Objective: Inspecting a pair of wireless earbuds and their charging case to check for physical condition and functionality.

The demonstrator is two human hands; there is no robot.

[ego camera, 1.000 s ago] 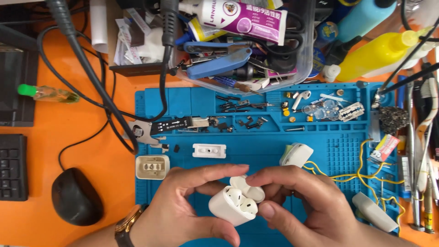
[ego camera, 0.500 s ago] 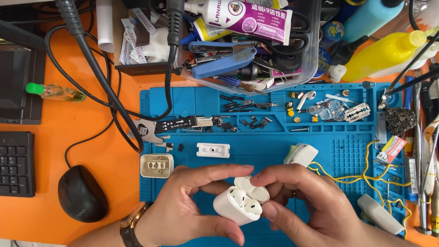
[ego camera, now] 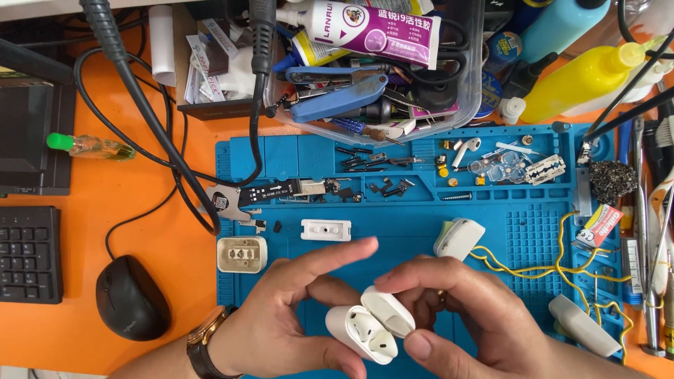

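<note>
A white earbud charging case (ego camera: 359, 333) with its lid (ego camera: 387, 311) flipped open is held between both hands over the blue work mat (ego camera: 519, 231). Two white earbuds sit inside it. My left hand (ego camera: 281, 330) cups the case body from the left, thumb under it and index finger stretched out above. My right hand (ego camera: 467, 316) holds it from the right, thumb at the front edge and fingers over the lid. A watch is on my left wrist.
On the mat lie a white case shell (ego camera: 459, 238), a small white plate (ego camera: 326, 229), a cream insert (ego camera: 242, 254), a circuit strip (ego camera: 281, 191), small screws, a loose earbud (ego camera: 465, 149) and yellow wires (ego camera: 554, 263). A mouse (ego camera: 132, 297), a keyboard (ego camera: 28, 254) and a tool bin (ego camera: 372, 70) surround it.
The view has shifted slightly, so things sit lower in frame. Both hands still hold the open case; my left index finger has stretched out further above it.
</note>
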